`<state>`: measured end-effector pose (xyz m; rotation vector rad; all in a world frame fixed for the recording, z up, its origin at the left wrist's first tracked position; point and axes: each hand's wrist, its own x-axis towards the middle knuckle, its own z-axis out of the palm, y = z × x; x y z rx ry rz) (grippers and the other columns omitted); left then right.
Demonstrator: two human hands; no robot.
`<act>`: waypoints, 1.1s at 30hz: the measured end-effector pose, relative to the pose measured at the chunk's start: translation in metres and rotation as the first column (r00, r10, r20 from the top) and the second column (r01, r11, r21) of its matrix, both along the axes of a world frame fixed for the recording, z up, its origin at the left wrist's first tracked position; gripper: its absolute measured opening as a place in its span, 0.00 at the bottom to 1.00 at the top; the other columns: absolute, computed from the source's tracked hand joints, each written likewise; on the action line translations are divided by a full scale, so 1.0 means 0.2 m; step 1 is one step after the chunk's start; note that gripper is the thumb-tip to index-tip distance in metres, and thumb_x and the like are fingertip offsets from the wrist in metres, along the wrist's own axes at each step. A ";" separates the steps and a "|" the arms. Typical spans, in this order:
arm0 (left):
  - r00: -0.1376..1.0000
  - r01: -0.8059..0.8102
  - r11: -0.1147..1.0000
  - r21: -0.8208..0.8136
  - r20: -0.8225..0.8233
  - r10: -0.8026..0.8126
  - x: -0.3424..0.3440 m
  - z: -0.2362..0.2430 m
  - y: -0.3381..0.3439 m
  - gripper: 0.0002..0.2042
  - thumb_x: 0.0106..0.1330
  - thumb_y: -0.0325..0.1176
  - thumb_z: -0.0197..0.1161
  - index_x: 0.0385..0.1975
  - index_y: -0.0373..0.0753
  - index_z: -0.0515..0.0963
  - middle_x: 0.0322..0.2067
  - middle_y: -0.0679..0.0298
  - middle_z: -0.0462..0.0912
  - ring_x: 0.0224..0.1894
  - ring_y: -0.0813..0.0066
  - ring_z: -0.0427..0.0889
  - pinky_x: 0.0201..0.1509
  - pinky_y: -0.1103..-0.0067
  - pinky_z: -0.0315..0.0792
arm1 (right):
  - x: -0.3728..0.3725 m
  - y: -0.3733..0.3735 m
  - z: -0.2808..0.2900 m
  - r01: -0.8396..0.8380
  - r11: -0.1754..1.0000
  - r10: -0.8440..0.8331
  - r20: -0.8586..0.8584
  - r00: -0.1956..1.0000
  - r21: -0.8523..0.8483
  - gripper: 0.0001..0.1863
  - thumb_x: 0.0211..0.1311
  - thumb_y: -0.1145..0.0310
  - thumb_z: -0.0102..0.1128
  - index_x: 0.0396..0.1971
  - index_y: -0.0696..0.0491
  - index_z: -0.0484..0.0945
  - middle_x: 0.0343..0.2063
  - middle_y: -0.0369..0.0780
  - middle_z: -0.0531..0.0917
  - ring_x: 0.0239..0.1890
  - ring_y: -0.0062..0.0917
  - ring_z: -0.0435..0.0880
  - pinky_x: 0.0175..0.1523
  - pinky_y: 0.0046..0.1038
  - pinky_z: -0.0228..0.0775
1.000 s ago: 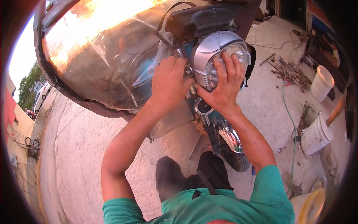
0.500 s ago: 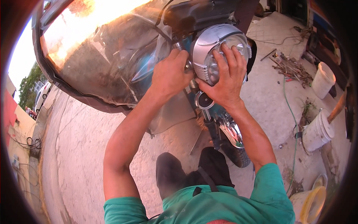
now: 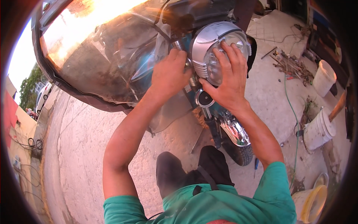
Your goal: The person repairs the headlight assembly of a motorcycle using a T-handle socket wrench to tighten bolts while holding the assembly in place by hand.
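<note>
A round headlight (image 3: 214, 71) in a silver housing (image 3: 209, 39) sits at the front of a motor vehicle with a chrome fork. My right hand (image 3: 231, 76) grips the headlight, its fingers curved over the clear lens and the thumb at the lower left rim. Beside the housing my left hand (image 3: 169, 72) is closed against the chrome fork tube (image 3: 178, 44); whatever lies inside its fingers is hidden. Below my hands hangs a round black horn-like disc (image 3: 205, 99) with a pale rim. Lower still are the chrome mudguard (image 3: 234, 128) and front tyre (image 3: 242, 155).
A dusty clear windshield sheet (image 3: 100, 71) with a dark edge spans the upper left. On the concrete floor (image 3: 82, 149) at right lie scrap sticks (image 3: 292, 69), a green cord (image 3: 288, 106) and a blue-handled tool (image 3: 256, 164). White buckets (image 3: 323, 78) stand along the right side.
My right hand and forearm have shifted slightly right, the fingers still on the lens. The front wheel sits a little farther right, and the blue-handled tool now shows beside it. My left hand barely moves.
</note>
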<state>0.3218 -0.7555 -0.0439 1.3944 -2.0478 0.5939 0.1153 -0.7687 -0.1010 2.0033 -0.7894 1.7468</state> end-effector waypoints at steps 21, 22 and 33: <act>0.997 0.070 0.997 -0.045 -0.017 -0.071 0.03 -0.03 -0.01 0.21 0.61 0.37 0.72 0.53 0.38 0.80 0.44 0.55 0.82 0.45 0.49 0.86 0.46 0.58 0.80 | -0.06 0.01 0.08 0.003 0.999 -0.010 -0.142 0.990 -0.051 0.49 0.42 0.61 0.81 0.70 0.46 0.72 0.65 0.47 0.70 0.70 0.51 0.67 0.72 0.52 0.60; 0.997 0.076 0.996 -0.047 -0.019 -0.077 0.03 -0.03 0.00 0.21 0.61 0.37 0.72 0.53 0.38 0.80 0.44 0.55 0.82 0.45 0.49 0.86 0.46 0.58 0.80 | -0.08 0.02 0.08 0.011 0.999 -0.019 -0.150 0.988 -0.052 0.48 0.42 0.62 0.81 0.70 0.47 0.72 0.65 0.46 0.70 0.70 0.51 0.68 0.72 0.52 0.60; 0.998 0.062 0.997 -0.037 0.004 -0.062 0.02 -0.03 0.02 0.16 0.61 0.37 0.69 0.44 0.36 0.77 0.44 0.54 0.80 0.47 0.51 0.84 0.46 0.57 0.81 | -0.13 -0.20 0.47 -0.001 0.976 -0.049 -0.226 0.973 -0.217 0.29 0.59 0.48 0.71 0.55 0.49 0.85 0.56 0.42 0.83 0.57 0.41 0.82 0.62 0.42 0.72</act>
